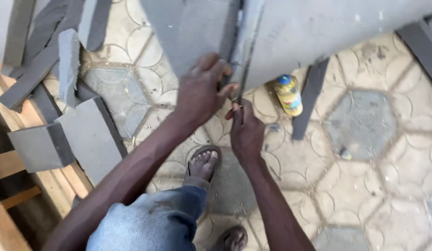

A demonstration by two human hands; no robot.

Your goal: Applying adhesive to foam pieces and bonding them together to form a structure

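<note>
Denim-clad knee [150, 223] fills the bottom of the view, with two sandalled feet, one foot [204, 162] forward on the patterned paved floor [388, 186] and the other [232, 239] at the lower edge. Above them, the right hand [246, 130] has its fingers closed around the lower end of a thin dark blade [244, 76], whose long axis runs nearly upright in the view, pointing away from the person. The left hand [202, 90] is clamped on the near edge of a large grey foam slab [192, 32], fingers curled over it just beside the blade. A second grey slab [327, 28] lies right of the cut line. One yellow bottle with a blue cap [289, 94] lies on the floor under the slab edge, beside one dark foam strip [309, 97]. Far left, several grey foam offcuts [62, 125] are piled on wooden boards [11, 167].
</note>
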